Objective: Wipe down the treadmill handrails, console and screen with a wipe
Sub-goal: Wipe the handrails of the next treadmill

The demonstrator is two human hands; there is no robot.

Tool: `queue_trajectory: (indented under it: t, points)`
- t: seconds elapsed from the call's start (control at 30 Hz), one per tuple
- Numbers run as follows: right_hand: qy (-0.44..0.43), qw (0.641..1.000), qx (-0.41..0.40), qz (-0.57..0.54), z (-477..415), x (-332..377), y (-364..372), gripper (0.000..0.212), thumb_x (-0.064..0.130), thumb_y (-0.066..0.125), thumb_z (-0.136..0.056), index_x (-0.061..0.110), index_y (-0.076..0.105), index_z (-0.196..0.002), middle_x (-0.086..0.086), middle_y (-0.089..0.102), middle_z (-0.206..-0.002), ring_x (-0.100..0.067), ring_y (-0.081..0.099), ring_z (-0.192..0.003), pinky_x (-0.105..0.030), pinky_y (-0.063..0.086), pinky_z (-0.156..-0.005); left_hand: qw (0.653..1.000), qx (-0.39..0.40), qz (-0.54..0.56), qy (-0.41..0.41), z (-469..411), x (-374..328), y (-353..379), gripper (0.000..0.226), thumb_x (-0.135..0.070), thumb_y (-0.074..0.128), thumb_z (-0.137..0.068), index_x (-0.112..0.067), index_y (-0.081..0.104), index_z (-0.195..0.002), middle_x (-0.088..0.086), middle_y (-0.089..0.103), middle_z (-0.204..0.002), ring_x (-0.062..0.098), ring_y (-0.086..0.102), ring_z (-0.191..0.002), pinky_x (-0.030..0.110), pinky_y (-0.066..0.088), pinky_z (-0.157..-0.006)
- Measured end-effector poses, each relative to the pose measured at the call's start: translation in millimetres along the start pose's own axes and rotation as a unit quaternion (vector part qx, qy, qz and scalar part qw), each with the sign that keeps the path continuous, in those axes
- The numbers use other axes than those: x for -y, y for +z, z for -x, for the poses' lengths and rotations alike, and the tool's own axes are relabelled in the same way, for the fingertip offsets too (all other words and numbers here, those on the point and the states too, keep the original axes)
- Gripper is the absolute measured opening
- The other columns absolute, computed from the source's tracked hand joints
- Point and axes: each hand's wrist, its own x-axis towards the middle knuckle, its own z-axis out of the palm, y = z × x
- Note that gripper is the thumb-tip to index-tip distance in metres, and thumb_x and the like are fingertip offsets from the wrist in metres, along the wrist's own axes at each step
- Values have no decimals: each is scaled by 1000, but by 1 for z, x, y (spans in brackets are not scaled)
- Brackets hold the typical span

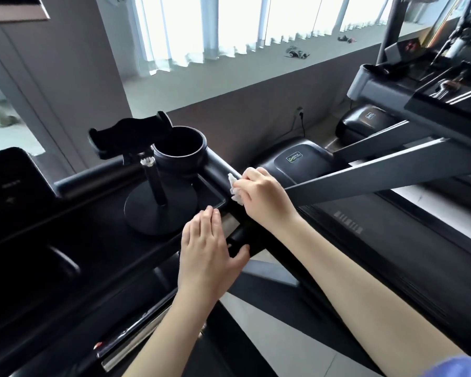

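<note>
Nearest, the left hand [210,248] is laid flat on the edge of the console [93,254], fingers straight, thumb spread, nothing grasped. Just beyond it, a crumpled white wipe [234,189] is gripped in the curled fingers of the right hand [264,197] and pressed against the console's right rim. To the left of the wipe, a phone stand [158,205] is set on the console, with a cup holder [180,156] just behind it. The dark screen [8,180] is seen at far left. A second treadmill [419,99] and a sill [229,77] are seen farther back.
</note>
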Motion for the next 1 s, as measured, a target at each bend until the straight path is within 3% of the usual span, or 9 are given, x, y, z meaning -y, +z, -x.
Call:
queue_trajectory:
  t: [0.13, 0.27, 0.43, 0.5, 0.67, 0.83, 1.0]
  points:
    - [-35, 999, -3, 6, 19, 1, -12, 16, 4, 62, -80, 7, 75, -89, -3, 56, -69, -28, 55, -63, -36, 53, -58, 1000, 3, -24, 15, -8, 2, -1, 91, -66, 39, -71, 4, 57, -126, 14, 60, -119, 30, 53, -111, 37, 25, -100]
    - [0, 999, -45, 16, 2, 2, -5, 36, 20, 45, -89, 8, 73, -70, -5, 58, -67, -30, 55, -61, -39, 52, -52, 999, 2, -23, 25, -13, 4, -1, 95, -72, 38, -71, 3, 58, -125, 11, 58, -114, 26, 45, -111, 36, 25, -100]
    - [115, 992, -16, -57, -16, 2, 5, 16, 12, 61, -82, 8, 76, -83, -6, 61, -73, -30, 57, -71, -32, 50, -63, 1000, 11, 7, 20, -15, 3, 1, 96, -73, 37, -74, 5, 53, -129, 13, 55, -121, 28, 42, -119, 39, 21, -105]
    - [104, 993, -17, -52, -2, 4, -2, 16, 11, 61, -81, 9, 77, -84, -4, 60, -73, -27, 57, -70, -25, 45, -64, 999, 23, 11, 23, -15, 2, 0, 96, -71, 36, -75, 6, 51, -131, 16, 54, -130, 30, 44, -126, 39, 20, -108]
    - [92, 995, -11, -33, 3, 9, -6, 17, 6, 59, -80, 6, 76, -78, -5, 59, -71, -28, 56, -66, -31, 52, -55, 998, 54, 11, 33, -16, 2, -1, 95, -69, 34, -78, 9, 51, -131, 22, 53, -135, 34, 51, -126, 39, 23, -106]
    - [168, 982, 5, -89, -25, 6, 5, 22, 14, 56, -82, 6, 77, -83, -8, 63, -76, -32, 57, -76, -29, 43, -67, 998, 65, -1, 28, -17, 1, -2, 95, -69, 34, -77, 7, 53, -129, 19, 55, -133, 32, 51, -125, 37, 23, -105]
    - [76, 994, 24, -81, -1, 4, -3, 21, 9, 57, -83, 9, 75, -71, -2, 59, -72, -24, 53, -71, -29, 50, -60, 998, 62, -4, 18, -18, -3, 0, 94, -68, 37, -76, 9, 52, -129, 21, 55, -132, 33, 51, -126, 38, 24, -105]
